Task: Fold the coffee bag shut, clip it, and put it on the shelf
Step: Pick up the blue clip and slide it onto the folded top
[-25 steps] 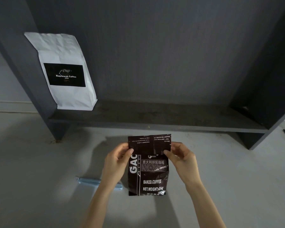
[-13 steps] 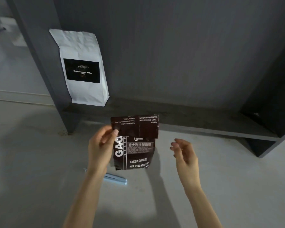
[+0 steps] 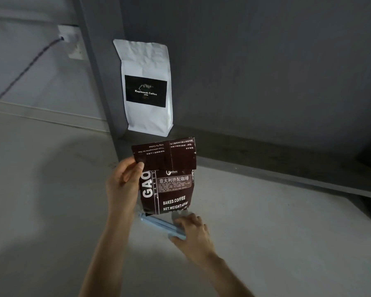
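Observation:
A dark brown coffee bag [image 3: 169,189] with white print stands upright on the pale floor, its top flap folded down over the front. My left hand [image 3: 123,183] pinches the flap's left corner, thumb on the fold. A light blue bag clip [image 3: 159,226] lies flat on the floor just below the bag. My right hand [image 3: 193,234] rests on the clip's right end, fingers curled over it; whether it is lifted I cannot tell. The dark grey shelf board [image 3: 266,151] runs behind the bag.
A white coffee bag [image 3: 147,88] with a black label stands at the shelf's left end against the upright panel [image 3: 96,82]. A wall socket [image 3: 72,40] with a dark cable is at the upper left. A dark shelf side stands at the far right.
My right hand left the bag's flap and dropped down to the blue clip. My left hand alone now holds the folded bag. The view swung left.

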